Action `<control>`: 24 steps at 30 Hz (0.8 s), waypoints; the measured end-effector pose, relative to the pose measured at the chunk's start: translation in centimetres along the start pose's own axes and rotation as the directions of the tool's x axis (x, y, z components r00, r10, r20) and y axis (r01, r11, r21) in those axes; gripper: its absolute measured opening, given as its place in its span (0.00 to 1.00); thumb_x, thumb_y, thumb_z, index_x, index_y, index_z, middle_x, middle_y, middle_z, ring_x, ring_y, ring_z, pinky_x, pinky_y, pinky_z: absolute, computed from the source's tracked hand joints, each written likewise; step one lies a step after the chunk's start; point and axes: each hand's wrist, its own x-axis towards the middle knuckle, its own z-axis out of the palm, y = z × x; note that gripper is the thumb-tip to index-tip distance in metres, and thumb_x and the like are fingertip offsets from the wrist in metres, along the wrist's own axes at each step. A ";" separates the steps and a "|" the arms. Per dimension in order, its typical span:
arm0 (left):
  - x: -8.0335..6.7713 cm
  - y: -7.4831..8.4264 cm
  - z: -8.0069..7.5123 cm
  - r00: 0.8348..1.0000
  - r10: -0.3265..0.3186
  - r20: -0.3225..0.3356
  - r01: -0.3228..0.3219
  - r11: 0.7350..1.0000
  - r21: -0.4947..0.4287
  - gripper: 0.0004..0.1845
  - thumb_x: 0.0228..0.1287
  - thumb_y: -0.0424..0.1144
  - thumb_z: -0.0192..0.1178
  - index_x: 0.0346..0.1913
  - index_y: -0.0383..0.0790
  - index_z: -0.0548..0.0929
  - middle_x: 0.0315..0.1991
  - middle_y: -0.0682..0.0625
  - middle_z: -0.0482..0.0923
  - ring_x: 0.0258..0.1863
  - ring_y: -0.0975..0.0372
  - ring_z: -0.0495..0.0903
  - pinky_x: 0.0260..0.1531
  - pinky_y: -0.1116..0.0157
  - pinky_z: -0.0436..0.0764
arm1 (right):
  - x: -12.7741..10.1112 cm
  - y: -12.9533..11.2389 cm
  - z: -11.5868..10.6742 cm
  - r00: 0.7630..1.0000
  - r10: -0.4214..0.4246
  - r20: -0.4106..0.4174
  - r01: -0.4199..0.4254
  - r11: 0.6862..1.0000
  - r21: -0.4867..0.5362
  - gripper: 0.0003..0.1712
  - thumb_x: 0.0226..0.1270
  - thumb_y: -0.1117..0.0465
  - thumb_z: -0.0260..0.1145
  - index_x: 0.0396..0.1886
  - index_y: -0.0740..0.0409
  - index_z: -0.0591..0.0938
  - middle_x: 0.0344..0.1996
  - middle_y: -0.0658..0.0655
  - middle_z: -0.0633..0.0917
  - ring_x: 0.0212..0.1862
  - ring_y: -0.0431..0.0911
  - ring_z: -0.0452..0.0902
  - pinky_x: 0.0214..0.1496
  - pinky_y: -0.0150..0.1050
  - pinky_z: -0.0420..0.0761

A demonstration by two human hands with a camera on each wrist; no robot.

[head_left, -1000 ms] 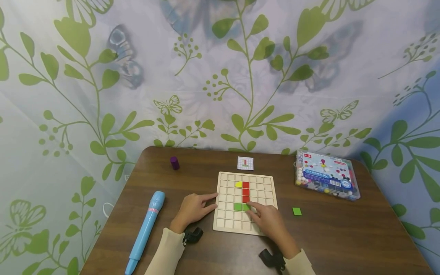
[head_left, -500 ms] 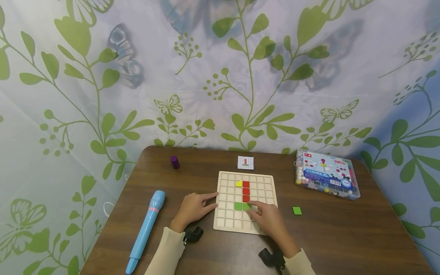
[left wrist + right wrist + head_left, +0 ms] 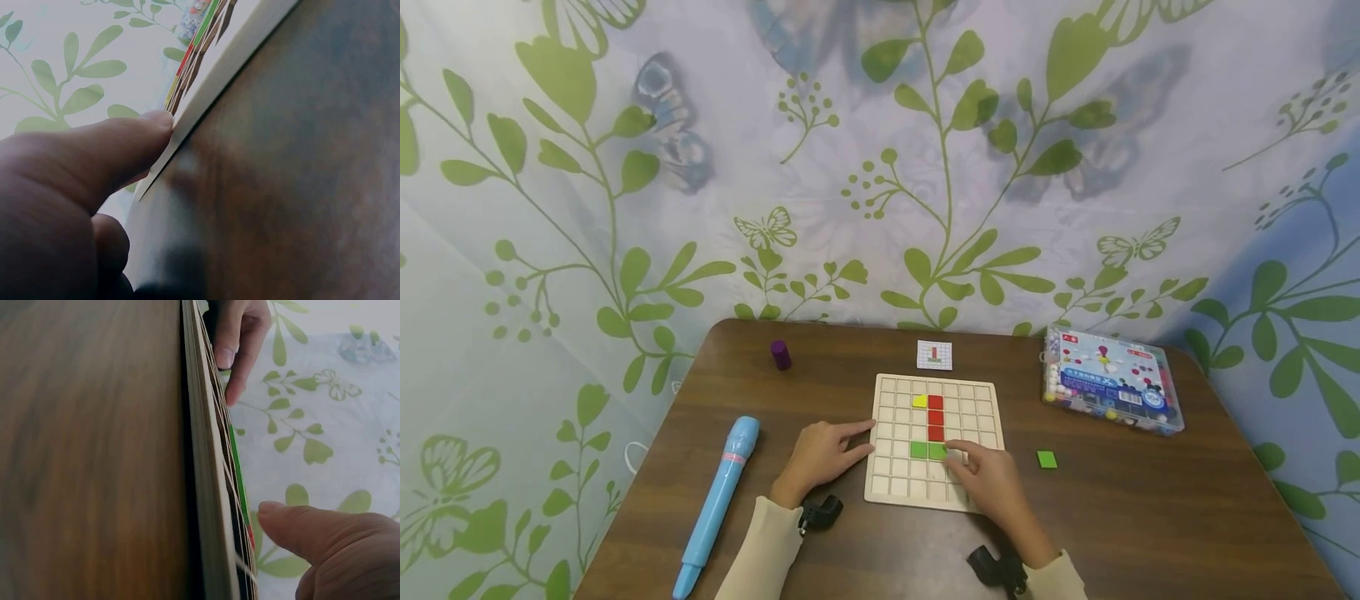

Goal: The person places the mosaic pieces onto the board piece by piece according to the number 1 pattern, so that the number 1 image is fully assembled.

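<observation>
A pale wooden grid board [image 3: 895, 487] lies flat on the brown table. In its cells sit a column of red tiles [image 3: 936, 418], a yellow cut-corner piece [image 3: 920, 402] and two green tiles [image 3: 918, 450] side by side. My left hand [image 3: 822, 452] touches the board's left edge with thumb and index finger extended; the left wrist view shows a fingertip at the rim. My right hand [image 3: 992, 481] is over the board's lower right, fingertips beside the right-hand green tile. In the right wrist view its thumb [image 3: 300, 528] stands clear of the board; the index fingertip is hidden there.
A loose green tile [image 3: 1047, 459] lies right of the board. Behind the board is a small pattern card [image 3: 935, 356]. A clear box of coloured beads [image 3: 1112, 381] is at back right, a purple cylinder [image 3: 781, 355] at back left, and a blue microphone-shaped stick [image 3: 718, 504] at left.
My right fingertips have shifted slightly right, uncovering more of the right-hand green tile. My left hand stays at the board's edge.
</observation>
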 end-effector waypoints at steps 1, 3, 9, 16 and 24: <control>0.0 0.0 0.0 1.000 0.001 -0.003 -0.001 1.000 0.001 0.23 0.68 0.55 0.67 0.63 0.56 0.85 0.10 0.69 0.50 0.12 0.72 0.47 0.15 0.70 0.54 | -0.1 0.2 -0.1 1.000 -0.006 -0.021 0.006 1.000 0.001 0.12 0.61 0.57 0.79 0.44 0.50 0.91 0.11 0.35 0.60 0.17 0.30 0.50 0.20 0.31 0.56; 0.0 0.0 -0.1 1.000 -0.001 -0.003 0.001 1.000 -0.001 0.23 0.67 0.56 0.67 0.63 0.56 0.85 0.10 0.69 0.50 0.12 0.72 0.47 0.15 0.70 0.54 | -0.2 0.5 -0.3 0.997 -0.019 -0.069 0.019 1.000 -0.006 0.11 0.60 0.59 0.80 0.42 0.51 0.92 0.12 0.34 0.59 0.17 0.29 0.48 0.19 0.30 0.56; 0.0 -0.2 0.0 1.000 -0.007 0.014 0.008 1.000 -0.006 0.23 0.68 0.56 0.67 0.63 0.56 0.85 0.09 0.68 0.51 0.11 0.72 0.47 0.15 0.70 0.54 | -0.6 1.8 -1.7 0.977 -0.019 -0.215 0.017 1.000 -0.012 0.10 0.57 0.60 0.81 0.38 0.53 0.92 0.13 0.34 0.57 0.18 0.30 0.45 0.18 0.30 0.52; 0.0 -0.2 0.0 1.000 -0.004 0.007 0.004 1.000 -0.004 0.23 0.67 0.55 0.67 0.63 0.57 0.85 0.10 0.68 0.51 0.12 0.72 0.46 0.15 0.70 0.54 | -1.3 4.0 -3.8 0.950 -0.045 -0.309 0.036 0.999 -0.037 0.09 0.57 0.64 0.80 0.38 0.56 0.91 0.13 0.34 0.56 0.17 0.27 0.43 0.17 0.28 0.50; 0.0 -0.1 -0.1 1.000 -0.008 0.017 0.008 1.000 -0.009 0.23 0.68 0.55 0.67 0.63 0.57 0.85 0.10 0.68 0.50 0.11 0.72 0.47 0.15 0.70 0.54 | -3.2 6.9 -6.6 0.930 0.012 -0.367 -0.057 0.992 -0.111 0.08 0.58 0.64 0.80 0.38 0.57 0.91 0.10 0.38 0.58 0.15 0.29 0.44 0.16 0.31 0.50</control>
